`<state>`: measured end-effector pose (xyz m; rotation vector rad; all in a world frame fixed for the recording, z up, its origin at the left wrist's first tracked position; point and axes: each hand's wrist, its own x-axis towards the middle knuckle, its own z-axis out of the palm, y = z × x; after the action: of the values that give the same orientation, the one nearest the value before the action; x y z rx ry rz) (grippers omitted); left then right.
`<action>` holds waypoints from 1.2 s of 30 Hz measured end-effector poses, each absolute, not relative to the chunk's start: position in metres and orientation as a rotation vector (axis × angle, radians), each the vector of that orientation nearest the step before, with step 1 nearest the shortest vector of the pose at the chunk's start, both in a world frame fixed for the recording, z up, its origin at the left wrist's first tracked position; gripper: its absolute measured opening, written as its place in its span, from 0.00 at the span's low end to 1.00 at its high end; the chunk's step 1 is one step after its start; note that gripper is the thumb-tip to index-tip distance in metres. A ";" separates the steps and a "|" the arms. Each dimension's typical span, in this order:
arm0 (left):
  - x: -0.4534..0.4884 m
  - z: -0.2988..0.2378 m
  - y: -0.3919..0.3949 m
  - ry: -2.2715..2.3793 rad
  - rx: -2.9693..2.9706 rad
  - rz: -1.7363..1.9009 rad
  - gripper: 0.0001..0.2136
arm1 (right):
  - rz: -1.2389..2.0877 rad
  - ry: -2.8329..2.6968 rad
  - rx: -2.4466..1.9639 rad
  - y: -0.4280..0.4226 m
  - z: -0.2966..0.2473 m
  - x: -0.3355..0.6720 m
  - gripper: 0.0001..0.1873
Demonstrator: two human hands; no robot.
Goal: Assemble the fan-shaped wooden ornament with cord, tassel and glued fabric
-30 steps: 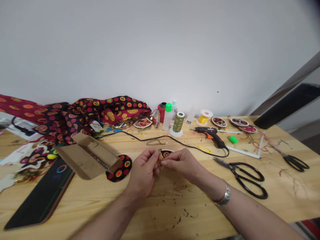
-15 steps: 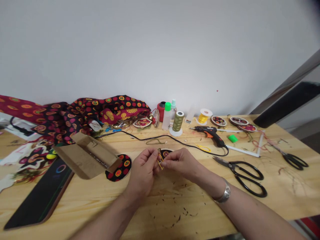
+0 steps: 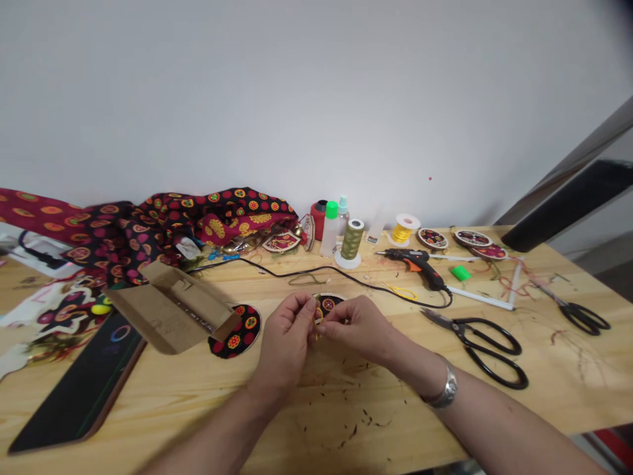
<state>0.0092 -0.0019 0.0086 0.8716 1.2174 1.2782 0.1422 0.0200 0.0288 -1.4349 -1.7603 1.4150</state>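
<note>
My left hand (image 3: 285, 335) and my right hand (image 3: 357, 326) meet over the middle of the wooden table (image 3: 316, 396). Both pinch a short yellow cord (image 3: 318, 318) between fingertips, fingers closed. Just behind them lies a small round patterned disc (image 3: 329, 303), partly hidden by the fingers. A silver bracelet (image 3: 445, 389) circles my right wrist.
An open cardboard box (image 3: 173, 310) and a patterned fabric circle (image 3: 238, 330) lie left of the hands, a dark tablet (image 3: 84, 389) farther left. Large black scissors (image 3: 482, 346), a glue gun (image 3: 418, 264) with its cable, thread spools (image 3: 353, 243), bottles and patterned cloth (image 3: 163, 224) line the back.
The hands have stayed in place, with fingers shifting slightly on the yellow cord. The view has barely moved.
</note>
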 end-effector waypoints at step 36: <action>0.009 0.016 0.001 0.946 0.657 1.231 0.10 | 2.165 -1.163 -0.912 0.025 0.031 0.157 0.13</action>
<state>0.0093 0.0009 0.0156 0.6572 0.9462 1.2309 0.1571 0.0254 0.0307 -0.9117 -1.1625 2.1648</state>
